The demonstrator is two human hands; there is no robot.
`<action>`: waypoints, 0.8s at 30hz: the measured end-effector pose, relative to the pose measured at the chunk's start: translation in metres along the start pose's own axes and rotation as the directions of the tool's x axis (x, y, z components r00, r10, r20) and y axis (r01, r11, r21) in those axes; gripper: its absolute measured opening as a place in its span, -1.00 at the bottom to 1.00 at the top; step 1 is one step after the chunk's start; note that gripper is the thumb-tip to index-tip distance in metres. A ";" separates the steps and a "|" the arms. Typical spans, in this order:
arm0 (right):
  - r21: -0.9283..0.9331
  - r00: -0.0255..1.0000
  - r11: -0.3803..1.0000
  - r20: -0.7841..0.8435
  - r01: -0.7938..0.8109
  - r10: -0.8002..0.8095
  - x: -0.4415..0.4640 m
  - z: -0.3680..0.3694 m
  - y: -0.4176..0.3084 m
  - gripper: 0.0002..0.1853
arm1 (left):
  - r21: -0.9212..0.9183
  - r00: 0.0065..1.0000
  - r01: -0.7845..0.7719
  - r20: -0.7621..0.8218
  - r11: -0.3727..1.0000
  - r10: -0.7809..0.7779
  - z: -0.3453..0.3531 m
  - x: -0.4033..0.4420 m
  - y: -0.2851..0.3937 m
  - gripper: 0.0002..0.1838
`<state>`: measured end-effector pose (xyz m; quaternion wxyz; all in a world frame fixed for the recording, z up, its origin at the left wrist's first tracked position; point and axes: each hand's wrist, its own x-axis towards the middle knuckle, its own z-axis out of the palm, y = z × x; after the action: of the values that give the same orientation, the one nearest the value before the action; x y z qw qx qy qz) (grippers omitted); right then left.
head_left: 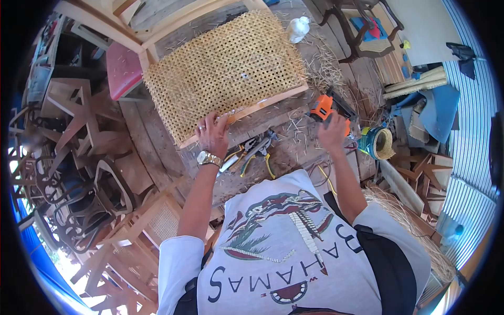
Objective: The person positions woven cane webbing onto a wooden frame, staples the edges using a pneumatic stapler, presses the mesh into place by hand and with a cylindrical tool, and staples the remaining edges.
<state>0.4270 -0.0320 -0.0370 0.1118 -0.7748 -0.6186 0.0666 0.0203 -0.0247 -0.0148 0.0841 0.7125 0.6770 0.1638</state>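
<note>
A sheet of woven cane webbing lies over a light wooden chair frame, its lower edge along the front rail. My left hand, with a watch at the wrist, rests its spread fingers on the webbing's edge and the rail near the lower left corner. To the right, my right hand is closed around an orange and black staple gun, held beside the rail's right end and apart from it. Pliers and other hand tools lie on the wooden boards between my arms.
A white bottle or bag stands by the webbing's upper right corner. Cane scraps litter the boards. A roll of cane strip sits at right. Stacked wooden chair parts crowd the left, near a red-padded seat. A dark carved chair stands upper right.
</note>
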 end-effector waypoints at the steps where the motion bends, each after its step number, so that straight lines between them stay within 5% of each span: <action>1: -0.047 0.997 0.998 0.053 0.052 -0.049 0.003 0.007 0.023 -0.33 | 0.003 1.000 0.003 0.004 1.000 -0.003 -0.001 0.000 0.000 -0.66; 5: -0.156 0.969 0.969 0.187 0.193 -0.163 0.022 0.029 0.065 -0.34 | 0.008 1.000 0.017 0.009 1.000 -0.017 0.001 0.000 0.000 -0.65; 12: -0.081 0.935 0.982 0.325 0.173 -0.139 0.043 0.045 0.097 -0.49 | 0.006 0.999 0.012 0.034 1.000 -0.012 0.006 -0.002 -0.005 -0.62; 15: -0.054 0.925 0.993 0.362 -0.103 0.115 0.048 -0.026 0.036 -0.52 | -0.008 0.999 0.008 0.034 1.000 -0.008 0.003 -0.001 -0.008 -0.61; 18: -0.095 0.963 0.993 0.252 -0.075 0.097 0.053 -0.067 0.013 -0.58 | -0.030 1.000 -0.002 0.024 1.000 0.003 0.003 -0.003 -0.010 -0.59; 21: 0.234 0.824 0.893 0.523 -0.384 0.217 0.049 -0.125 -0.046 -0.66 | -0.039 1.000 -0.015 0.022 0.999 0.015 0.003 -0.004 -0.011 -0.55; 24: 0.321 0.714 0.783 0.668 -0.533 0.212 0.046 -0.151 -0.094 -0.69 | -0.058 0.999 -0.017 0.033 0.998 0.019 0.001 -0.003 -0.014 -0.50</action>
<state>0.3850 0.0192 0.1350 0.0876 -0.7698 -0.4067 0.4842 0.0073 -0.0269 -0.0210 0.1144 0.7186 0.6640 0.1722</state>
